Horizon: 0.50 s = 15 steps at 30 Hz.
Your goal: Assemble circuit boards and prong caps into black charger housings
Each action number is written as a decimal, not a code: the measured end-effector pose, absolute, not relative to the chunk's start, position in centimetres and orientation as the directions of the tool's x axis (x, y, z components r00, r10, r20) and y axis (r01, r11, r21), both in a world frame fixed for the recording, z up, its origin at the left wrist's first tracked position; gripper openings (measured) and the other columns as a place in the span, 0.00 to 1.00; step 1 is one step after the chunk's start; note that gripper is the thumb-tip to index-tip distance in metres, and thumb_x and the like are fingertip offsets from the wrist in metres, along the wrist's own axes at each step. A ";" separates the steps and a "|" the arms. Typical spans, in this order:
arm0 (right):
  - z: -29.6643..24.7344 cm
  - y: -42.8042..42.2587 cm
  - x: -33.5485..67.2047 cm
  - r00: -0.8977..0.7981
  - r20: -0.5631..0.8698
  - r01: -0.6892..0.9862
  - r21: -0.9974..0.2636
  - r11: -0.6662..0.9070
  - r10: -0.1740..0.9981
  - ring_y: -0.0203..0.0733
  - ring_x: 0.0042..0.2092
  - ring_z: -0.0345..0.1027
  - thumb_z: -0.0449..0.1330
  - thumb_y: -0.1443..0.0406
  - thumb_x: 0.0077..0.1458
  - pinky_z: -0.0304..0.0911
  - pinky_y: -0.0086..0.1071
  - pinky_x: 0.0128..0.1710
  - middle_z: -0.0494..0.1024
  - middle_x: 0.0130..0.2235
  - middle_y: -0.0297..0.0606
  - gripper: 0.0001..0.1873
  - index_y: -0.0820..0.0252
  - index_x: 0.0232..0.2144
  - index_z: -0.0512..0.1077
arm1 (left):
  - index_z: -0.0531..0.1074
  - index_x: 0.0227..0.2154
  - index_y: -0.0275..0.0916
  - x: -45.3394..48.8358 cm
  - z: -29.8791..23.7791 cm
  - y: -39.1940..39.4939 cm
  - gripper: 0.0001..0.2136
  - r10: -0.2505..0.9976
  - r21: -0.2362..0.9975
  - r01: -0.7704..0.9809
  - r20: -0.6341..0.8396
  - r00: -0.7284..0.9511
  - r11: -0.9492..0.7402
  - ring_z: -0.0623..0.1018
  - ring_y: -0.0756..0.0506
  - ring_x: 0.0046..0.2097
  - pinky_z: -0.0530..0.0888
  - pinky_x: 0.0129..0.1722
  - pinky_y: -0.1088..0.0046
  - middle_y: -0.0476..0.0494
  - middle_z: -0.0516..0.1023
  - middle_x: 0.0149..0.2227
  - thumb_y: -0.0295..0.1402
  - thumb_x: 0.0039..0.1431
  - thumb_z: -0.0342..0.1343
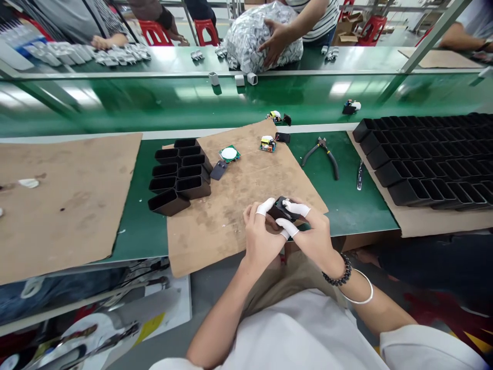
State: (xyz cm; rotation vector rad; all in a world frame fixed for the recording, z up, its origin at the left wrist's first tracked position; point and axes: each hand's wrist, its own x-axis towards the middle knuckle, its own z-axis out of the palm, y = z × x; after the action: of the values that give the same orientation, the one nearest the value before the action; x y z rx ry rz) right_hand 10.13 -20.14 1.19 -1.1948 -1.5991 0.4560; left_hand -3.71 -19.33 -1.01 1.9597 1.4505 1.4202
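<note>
Both my hands hold one black plastic case [280, 209] over the front edge of the cardboard sheet. My left hand [262, 234] grips its left side, and my right hand [314, 231] presses on its right side and top. White finger cots cover several of my fingertips. What lies inside the case is hidden by my fingers. Farther back on the cardboard [231, 216] sit a green circuit board with a white disc [229, 153], a flat black end piece [219, 170], and a board with a yellow part [267, 143] wired to a black piece [282, 137].
Open black cases [169, 202] stand grouped at left; rows of more cases [408, 190] fill the right. Cutting pliers [321, 151] and a small tool [360, 176] lie between. Beyond the green conveyor [162, 103], a co-worker's hand touches a bag of white parts [246, 38].
</note>
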 end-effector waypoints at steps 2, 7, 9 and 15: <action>1.9 -19.7 10.4 -0.030 0.502 0.502 -0.740 0.447 0.865 0.47 0.46 0.82 0.67 0.69 0.55 0.80 0.39 0.44 0.85 0.45 0.41 0.13 0.54 0.44 0.79 | 0.68 0.53 0.39 -4.2 -1.1 -19.6 0.27 0.905 0.788 0.489 0.425 0.008 -0.374 0.78 0.41 0.40 0.71 0.50 0.59 0.53 0.75 0.27 0.24 0.48 0.64; 4.0 -18.3 12.1 0.021 0.644 0.557 -0.643 0.526 0.765 0.47 0.47 0.80 0.69 0.68 0.55 0.78 0.39 0.46 0.84 0.46 0.40 0.14 0.52 0.44 0.78 | 0.69 0.54 0.43 -6.4 -0.7 -20.6 0.23 0.957 0.860 0.437 0.289 0.008 -0.263 0.78 0.39 0.49 0.69 0.58 0.53 0.45 0.79 0.40 0.29 0.55 0.65; 3.6 -18.0 12.3 0.013 0.668 0.575 -0.614 0.541 0.744 0.47 0.46 0.80 0.68 0.69 0.56 0.78 0.39 0.44 0.84 0.46 0.41 0.14 0.53 0.45 0.78 | 0.69 0.55 0.43 -7.0 -0.6 -20.8 0.23 0.949 0.860 0.444 0.309 -0.061 -0.252 0.78 0.39 0.50 0.69 0.58 0.52 0.43 0.78 0.44 0.29 0.56 0.64; 1.9 -18.4 11.9 -0.026 0.646 0.598 -0.602 0.530 0.763 0.46 0.43 0.81 0.69 0.68 0.56 0.78 0.37 0.42 0.85 0.43 0.41 0.13 0.55 0.44 0.77 | 0.71 0.53 0.42 -7.0 -0.8 -20.8 0.19 0.922 0.821 0.507 0.368 -0.116 -0.264 0.77 0.40 0.50 0.70 0.58 0.51 0.42 0.76 0.45 0.29 0.58 0.62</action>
State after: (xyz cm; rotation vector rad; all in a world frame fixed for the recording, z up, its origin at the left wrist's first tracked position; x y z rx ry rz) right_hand 11.92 -18.42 1.95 -1.1517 -1.7148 0.1960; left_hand -7.04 -20.77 -0.75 1.7459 1.5751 1.3476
